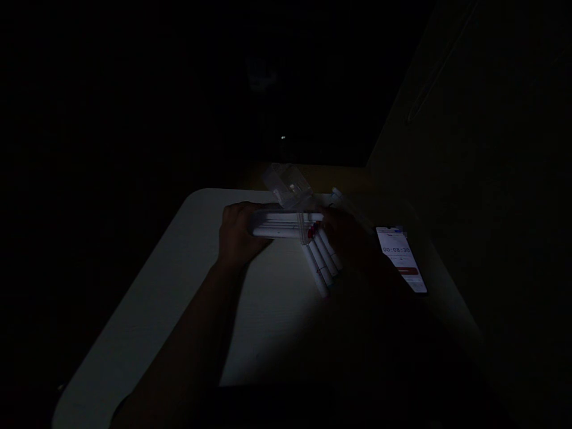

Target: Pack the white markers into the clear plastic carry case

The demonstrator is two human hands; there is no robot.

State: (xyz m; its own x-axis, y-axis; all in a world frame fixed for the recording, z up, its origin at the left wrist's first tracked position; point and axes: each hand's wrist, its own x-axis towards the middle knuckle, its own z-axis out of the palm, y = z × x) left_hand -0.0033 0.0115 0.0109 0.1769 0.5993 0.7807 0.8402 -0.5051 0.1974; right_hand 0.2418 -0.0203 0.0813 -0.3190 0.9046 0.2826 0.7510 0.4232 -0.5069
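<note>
The scene is very dark. My left hand [239, 233] is closed around the left end of a flat clear case [286, 224] filled with white marker pens, held just above a pale table [179, 286]. My right hand [351, 235] is at the case's right end, fingers curled on it, though shadow hides the exact grip. A few white markers [322, 262] with red and dark caps lie loose on the table under the case's right end, angled toward me.
A clear plastic lid or tray [288, 186] lies just behind the case. A phone [401, 257] with a lit timer screen rests at the right of the table. One more white marker [343, 199] lies behind my right hand. Surroundings are black.
</note>
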